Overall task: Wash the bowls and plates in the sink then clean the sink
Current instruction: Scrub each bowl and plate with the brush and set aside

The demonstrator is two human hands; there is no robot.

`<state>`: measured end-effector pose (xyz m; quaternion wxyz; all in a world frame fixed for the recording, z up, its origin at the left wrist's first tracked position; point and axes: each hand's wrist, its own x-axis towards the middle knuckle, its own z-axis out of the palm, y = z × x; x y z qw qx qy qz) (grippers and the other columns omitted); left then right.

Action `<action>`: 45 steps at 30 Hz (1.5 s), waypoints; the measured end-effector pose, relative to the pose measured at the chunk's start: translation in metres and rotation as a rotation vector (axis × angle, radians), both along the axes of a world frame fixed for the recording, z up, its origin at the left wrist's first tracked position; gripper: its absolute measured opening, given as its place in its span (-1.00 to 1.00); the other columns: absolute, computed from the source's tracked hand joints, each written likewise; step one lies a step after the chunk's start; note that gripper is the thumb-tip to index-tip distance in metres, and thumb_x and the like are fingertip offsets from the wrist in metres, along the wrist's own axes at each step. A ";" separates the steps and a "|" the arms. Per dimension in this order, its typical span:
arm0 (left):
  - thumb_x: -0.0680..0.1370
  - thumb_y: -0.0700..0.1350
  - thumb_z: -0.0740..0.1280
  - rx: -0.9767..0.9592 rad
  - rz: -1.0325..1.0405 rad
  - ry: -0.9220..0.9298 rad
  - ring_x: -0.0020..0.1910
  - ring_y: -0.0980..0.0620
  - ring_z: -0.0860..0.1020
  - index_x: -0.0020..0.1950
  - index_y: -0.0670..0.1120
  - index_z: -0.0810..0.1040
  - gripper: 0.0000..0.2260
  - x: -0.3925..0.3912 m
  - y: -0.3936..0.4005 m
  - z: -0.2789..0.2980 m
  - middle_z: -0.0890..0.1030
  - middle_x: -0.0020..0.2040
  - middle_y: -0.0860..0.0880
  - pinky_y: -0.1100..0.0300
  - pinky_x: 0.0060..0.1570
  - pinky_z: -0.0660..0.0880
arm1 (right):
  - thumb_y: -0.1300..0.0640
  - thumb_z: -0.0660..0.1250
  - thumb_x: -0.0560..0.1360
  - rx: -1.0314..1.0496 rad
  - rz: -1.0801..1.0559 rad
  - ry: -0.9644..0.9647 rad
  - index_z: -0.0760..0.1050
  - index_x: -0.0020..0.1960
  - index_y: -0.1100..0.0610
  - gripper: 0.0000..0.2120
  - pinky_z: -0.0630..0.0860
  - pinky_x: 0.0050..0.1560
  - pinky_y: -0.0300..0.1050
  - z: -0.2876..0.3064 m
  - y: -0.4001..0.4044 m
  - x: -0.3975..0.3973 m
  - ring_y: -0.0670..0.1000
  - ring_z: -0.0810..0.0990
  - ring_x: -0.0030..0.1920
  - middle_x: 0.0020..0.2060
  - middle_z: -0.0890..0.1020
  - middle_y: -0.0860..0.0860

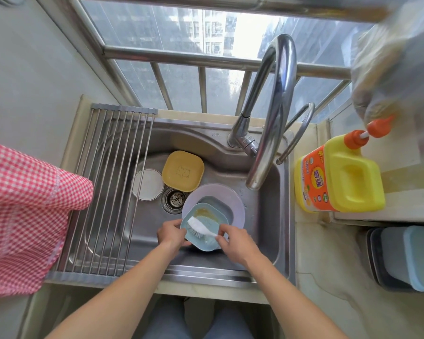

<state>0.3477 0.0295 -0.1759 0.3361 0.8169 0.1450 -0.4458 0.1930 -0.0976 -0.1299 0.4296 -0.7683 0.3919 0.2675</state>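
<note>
Sink (230,263): brushed stainless steel basin with rounded corners; round perforated drain (174,198) near its middle
Left hand (170,234): grip curled round the left rim of the light blue bowl (201,237); thumb on the rim, fingers under it
Light blue bowl: rounded-square, smooth plastic, tilted over the front part of the sink; yellowish residue smeared on its inner far side
Right hand (236,241): grip pinching the thin handle end of the white brush (201,227)
White brush: smooth white plastic back, dark bristles pressed into the bowl
Other dishes: a grey-blue rounded-square dish (220,206) nested on a pale lilac round plate (233,199), just behind the held bowl; a mustard-yellow rounded-square dish (182,171) with an embossed bear at the back of the sink; a white round plate (147,184) beside it, partly under the rack
Rack (108,192): parallel steel rods across the sink's left side
Faucet (272,113): curved polished metal, at the back right corner
Detergent bottle (338,177): yellow plastic jug, orange pump, on the desk right of the sink
Cloth (27,216): red-and-white checked fabric at the left edge
</note>
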 end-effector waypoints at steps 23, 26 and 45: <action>0.51 -0.34 0.31 -0.019 -0.345 -0.141 0.01 -0.15 0.65 0.36 -0.13 0.45 -0.58 -0.003 0.003 0.000 0.57 0.16 -0.17 0.08 -0.10 0.64 | -0.07 0.25 0.60 -0.126 -0.037 0.092 0.47 -0.07 -0.03 -0.86 0.61 -0.05 0.07 0.005 -0.042 -0.027 0.14 0.60 -0.12 -0.14 0.64 0.03; 0.43 -0.26 0.39 0.132 -0.900 -0.570 0.17 -0.14 0.44 0.23 -0.05 0.41 -0.59 -0.004 0.010 0.001 0.40 0.21 -0.09 0.05 0.06 0.44 | -0.07 0.24 0.59 -0.172 -0.086 0.086 0.46 -0.04 -0.02 -0.86 0.55 -0.08 0.04 0.001 -0.038 -0.027 0.21 0.58 -0.07 -0.10 0.64 0.06; 0.50 -0.29 0.36 -0.331 -0.995 -0.389 -0.29 0.16 0.43 -0.26 -0.02 0.46 -0.78 0.007 0.018 0.016 0.49 -0.29 0.08 0.31 -0.21 0.38 | -0.09 0.28 0.58 -0.103 -0.529 -0.122 0.50 -0.18 -0.01 -0.78 0.42 -0.28 -0.10 0.016 -0.020 -0.028 0.04 0.55 -0.23 -0.28 0.59 -0.02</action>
